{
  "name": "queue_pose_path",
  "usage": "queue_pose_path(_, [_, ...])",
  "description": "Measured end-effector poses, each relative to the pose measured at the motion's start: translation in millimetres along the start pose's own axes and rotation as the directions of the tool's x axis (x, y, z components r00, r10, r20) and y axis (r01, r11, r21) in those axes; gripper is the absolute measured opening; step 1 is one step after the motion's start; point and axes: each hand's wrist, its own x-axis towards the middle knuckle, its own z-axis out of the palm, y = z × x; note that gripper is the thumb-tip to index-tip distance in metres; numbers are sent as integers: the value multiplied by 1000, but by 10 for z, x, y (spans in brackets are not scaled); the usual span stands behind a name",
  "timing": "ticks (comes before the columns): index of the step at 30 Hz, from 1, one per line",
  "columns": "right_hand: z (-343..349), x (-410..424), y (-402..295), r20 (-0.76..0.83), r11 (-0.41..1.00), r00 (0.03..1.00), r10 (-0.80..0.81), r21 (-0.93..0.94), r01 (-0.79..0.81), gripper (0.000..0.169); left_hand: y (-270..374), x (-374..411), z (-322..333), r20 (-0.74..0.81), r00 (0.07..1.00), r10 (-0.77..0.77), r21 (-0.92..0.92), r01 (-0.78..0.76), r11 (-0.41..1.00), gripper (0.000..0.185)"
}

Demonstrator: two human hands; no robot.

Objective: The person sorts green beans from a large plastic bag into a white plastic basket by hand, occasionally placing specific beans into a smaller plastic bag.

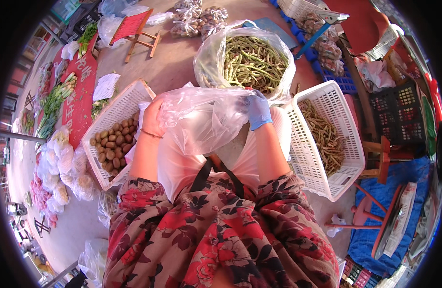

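Between my hands a clear plastic bag [206, 122] is stretched out over my lap. My left hand [152, 117], bare, with a thin cord at the wrist, grips one side of it. The other side is held by my right hand [257, 109], which wears a blue glove. Just beyond stands a large clear bag full of green bean pods [255, 63]. A white plastic crate [95, 158] with small brown round fruits [114, 149] is at my left. On my right, another white crate [336, 192] contains dry, brownish pods [323, 138].
A folding stool with a red seat [131, 27] stands at the far left, near bagged brown produce [199, 19]. Leafy vegetables [55, 100] lie by a red cloth [77, 108]. At right are a scale [330, 17], a black crate [399, 111] and a blue tarp [366, 230].
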Motion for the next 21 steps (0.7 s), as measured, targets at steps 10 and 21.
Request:
queue_pose_path(10, [-94,156,-383,110,375,866,-487,-870,321,39,0,47,19,-21,982,190,930,-51,364,41])
queue_pose_path(21, [480,-672,-64,842,-117,445,-305,-497,860,10,-29,65,436,-307,951,-43,461,187,868,34])
